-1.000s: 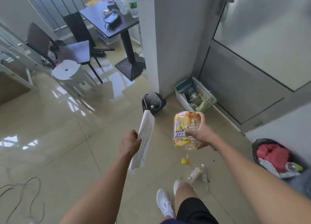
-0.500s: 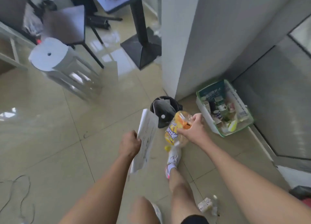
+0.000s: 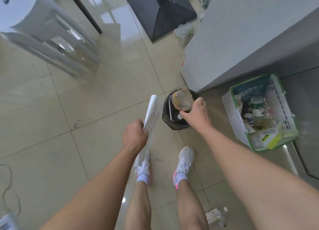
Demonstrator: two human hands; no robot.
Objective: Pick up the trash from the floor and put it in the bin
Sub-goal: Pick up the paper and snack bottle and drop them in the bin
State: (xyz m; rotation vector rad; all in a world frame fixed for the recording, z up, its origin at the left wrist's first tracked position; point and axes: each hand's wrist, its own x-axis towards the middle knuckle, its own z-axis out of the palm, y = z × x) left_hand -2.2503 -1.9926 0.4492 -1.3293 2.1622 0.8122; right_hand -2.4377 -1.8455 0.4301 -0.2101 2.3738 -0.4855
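A small black bin [image 3: 168,116] lined with a black bag stands on the tiled floor at the foot of a grey pillar. My right hand [image 3: 196,115] reaches over its rim, thumb and fingers still around the end of a crumpled yellow-orange snack bag [image 3: 183,98] that lies in the bin's mouth. My left hand [image 3: 135,137] is shut on a bent white sheet of paper [image 3: 151,112], held upright just left of the bin. A small crumpled carton and scraps [image 3: 214,216] lie on the floor behind my right foot.
A white and green plastic basket [image 3: 231,112] full of bottles and packets sits right of the bin. The grey pillar [image 3: 241,39] rises behind. A black table base [image 3: 162,12], a white stool [image 3: 34,31] and a cable [image 3: 6,186] occupy the floor.
I have stepped up to the bin. My right hand moved the snack bag forward and down into the bin's mouth. My left hand keeps the paper beside it.
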